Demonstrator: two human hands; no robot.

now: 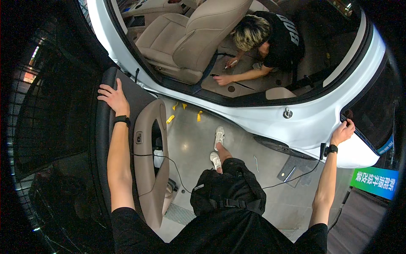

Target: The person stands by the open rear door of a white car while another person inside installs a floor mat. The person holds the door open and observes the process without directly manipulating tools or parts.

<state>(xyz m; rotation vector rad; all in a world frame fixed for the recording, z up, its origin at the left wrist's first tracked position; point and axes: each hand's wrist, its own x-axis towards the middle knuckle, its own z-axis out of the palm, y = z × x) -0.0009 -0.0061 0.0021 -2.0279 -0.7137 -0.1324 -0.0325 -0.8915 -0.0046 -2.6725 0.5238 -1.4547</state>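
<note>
My left hand (114, 98) rests on the upper edge of the opened car door (151, 178), thumb apart and fingers laid over the dark trim. Over at the right, my right hand (343, 132) is at the rear edge of the white car body (311, 113); its bent fingers curl against that edge, with the fingertips partly hidden. Both wrists wear dark bands. Between my arms is the door opening, with a beige front seat (173, 42) inside. My feet in white shoes (219, 137) stand on the floor beside the car.
Another person (270, 46) crouches inside the car, holding a small white object in one hand and a dark thin one in the other. Yellow strips (199, 116) lie on the floor. A thin cable (292, 181) runs from my right wrist to my waist. A grey mat (292, 171) lies nearby.
</note>
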